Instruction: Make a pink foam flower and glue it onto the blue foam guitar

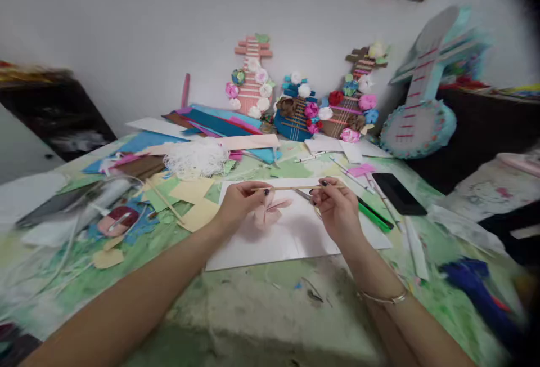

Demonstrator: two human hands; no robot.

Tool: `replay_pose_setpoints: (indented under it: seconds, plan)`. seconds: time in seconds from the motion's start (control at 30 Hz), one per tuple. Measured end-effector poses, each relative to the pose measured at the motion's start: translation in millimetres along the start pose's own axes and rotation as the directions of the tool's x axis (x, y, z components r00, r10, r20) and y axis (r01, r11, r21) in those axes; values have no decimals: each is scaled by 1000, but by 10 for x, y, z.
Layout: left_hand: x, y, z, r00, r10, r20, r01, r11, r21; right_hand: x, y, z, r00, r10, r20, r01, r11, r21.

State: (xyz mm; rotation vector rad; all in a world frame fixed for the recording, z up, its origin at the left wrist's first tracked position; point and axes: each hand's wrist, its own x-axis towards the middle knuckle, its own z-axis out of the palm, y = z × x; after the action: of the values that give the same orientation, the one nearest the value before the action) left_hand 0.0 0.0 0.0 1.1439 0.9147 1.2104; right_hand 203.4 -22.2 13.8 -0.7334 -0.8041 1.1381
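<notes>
1. Think of a clock lying on the white board (261, 254), with 12 on the far side. The board lies on the desk (253, 305).
2. The thin stick (291, 188) is up at 12 o'clock, held almost flat from side to side.
3. The left hand (242, 202) is at 10 o'clock. Its fingers pinch the stick near its 9 o'clock end.
4. The right hand (338, 205) is at 2 o'clock. Its fingers pinch the stick near its 3 o'clock end.
5. Pinch softly, because a stick this thin could snap. Keep both hands level so it does not tip.
6. The pink paper (270, 216) is just below the left fingers, at 10 o'clock. I cannot tell if it hangs from them or sits on the board. Take care not to squash it, as it looks soft.
7. A gray tool (302, 193) is near the stick, at 12 o'clock. Mind the knuckles there.
8. The green cutter (375, 215) is at 3 o'clock. Keep the right wrist off it.
</notes>
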Motion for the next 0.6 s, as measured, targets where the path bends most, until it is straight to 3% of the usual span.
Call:
replay_pose_setpoints:
  seconds: [0.4,0.6]
  plan:
    - [63,-32,-34,1000,13,19,-12,999,-47,-39,-53,22,997,-56,43,58,998,-39]
    - [47,9,-5,1000,-4,-28,1,994,-109,-40,-58,20,998,-65,22,66,995,-74]
